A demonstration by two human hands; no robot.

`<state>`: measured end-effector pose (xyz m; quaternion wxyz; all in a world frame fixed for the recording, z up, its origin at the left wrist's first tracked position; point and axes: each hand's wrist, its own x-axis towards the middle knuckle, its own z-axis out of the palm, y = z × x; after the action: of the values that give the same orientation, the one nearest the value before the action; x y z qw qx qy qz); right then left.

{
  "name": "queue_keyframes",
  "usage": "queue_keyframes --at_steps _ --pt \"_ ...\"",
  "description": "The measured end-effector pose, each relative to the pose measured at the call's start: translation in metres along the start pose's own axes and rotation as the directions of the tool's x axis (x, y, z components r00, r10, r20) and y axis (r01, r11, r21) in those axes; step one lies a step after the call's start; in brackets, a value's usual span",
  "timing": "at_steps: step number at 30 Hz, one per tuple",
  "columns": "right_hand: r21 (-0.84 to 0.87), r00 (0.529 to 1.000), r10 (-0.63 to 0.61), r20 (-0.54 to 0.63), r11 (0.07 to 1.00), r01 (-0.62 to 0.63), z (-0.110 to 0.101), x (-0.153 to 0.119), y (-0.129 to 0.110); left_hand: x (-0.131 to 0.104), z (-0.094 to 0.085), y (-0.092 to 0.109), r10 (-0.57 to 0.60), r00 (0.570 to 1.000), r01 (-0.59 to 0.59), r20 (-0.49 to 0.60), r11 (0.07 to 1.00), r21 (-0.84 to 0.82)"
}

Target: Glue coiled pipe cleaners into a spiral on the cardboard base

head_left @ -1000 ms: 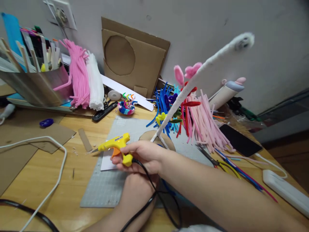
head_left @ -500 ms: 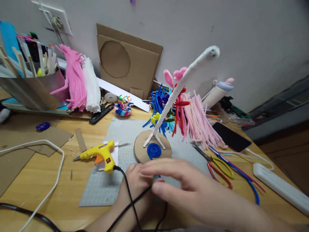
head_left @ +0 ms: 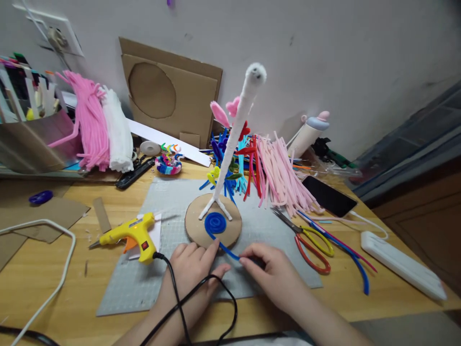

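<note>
A blue pipe cleaner (head_left: 228,252) is wound into a flat coil on a round cardboard base (head_left: 193,218), with its loose tail running out toward the near right. My right hand (head_left: 270,269) pinches the end of that tail between thumb and fingers. My left hand (head_left: 190,266) lies at the base's near edge, fingers stretched out and thumb apart, its index fingertip touching or very close to the tail. From the base rises a white fuzzy stem (head_left: 234,137) with a forked foot behind the coil. Pink, red, yellow and green fuzzy pieces show around the stem.
A yellow glue gun (head_left: 133,233) lies left on the grey cutting mat (head_left: 126,293); its black cord (head_left: 187,300) crosses my left wrist. Scissors (head_left: 309,242), a phone (head_left: 329,196) and a white power strip (head_left: 399,264) lie right. Pink pipe cleaners (head_left: 284,173) lie behind.
My right hand has moved off my left hand to the right and now holds the blue tail out. The view has shifted, so the stem appears more upright.
</note>
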<state>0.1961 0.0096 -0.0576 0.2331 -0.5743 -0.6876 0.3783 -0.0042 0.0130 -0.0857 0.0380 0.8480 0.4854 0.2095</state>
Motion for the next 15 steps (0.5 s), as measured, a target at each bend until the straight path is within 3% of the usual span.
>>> queue_keyframes --at_steps 3,9,15 --pt "-0.202 0.998 -0.016 -0.064 0.979 0.002 -0.014 0.011 0.006 0.004 0.001 0.002 0.008 1.0 -0.008 0.015 0.998 0.057" --pt "-0.383 0.997 0.037 -0.068 0.922 -0.06 -0.023 0.03 0.007 0.011 -0.001 0.007 0.011 0.999 -0.017 0.043 0.992 0.127" --pt "-0.502 0.997 0.06 -0.041 0.862 -0.072 -0.031 0.045 -0.001 -0.001 -0.006 0.011 0.007 0.998 -0.007 0.063 1.0 -0.014"
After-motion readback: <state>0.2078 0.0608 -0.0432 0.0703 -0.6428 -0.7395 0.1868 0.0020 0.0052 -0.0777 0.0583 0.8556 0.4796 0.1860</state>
